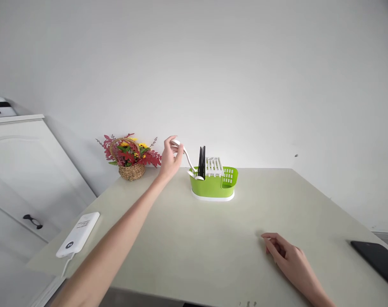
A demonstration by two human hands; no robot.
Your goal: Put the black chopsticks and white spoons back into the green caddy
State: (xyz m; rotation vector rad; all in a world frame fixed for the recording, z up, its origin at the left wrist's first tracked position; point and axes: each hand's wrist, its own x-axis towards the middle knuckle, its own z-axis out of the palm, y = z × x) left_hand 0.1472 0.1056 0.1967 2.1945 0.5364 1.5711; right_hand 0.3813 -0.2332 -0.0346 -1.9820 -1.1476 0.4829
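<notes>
My left hand [172, 155] is closed around the hooked upper handle of a white spoon [189, 160], just left of the green utensil holder [209, 186]. The spoon's handle curves down to the holder's left end; I cannot tell where its bowl is. Several black chopsticks [202, 163] stand upright there, with the rounded white end of another utensil [199, 178] at the rim in front of them. A white slotted rack [214, 166] sits over the holder's middle. Low on the right, my right hand [286, 258] rests on the table, fingers curled in and nothing visible in them.
A wicker basket [131, 172] of artificial flowers [128, 151] stands at the back left of the table [194, 247]. A white power bank [79, 234] with a cable lies at the left edge, a black phone [377, 260] at the right. Beyond the left side is a white cabinet [27, 170].
</notes>
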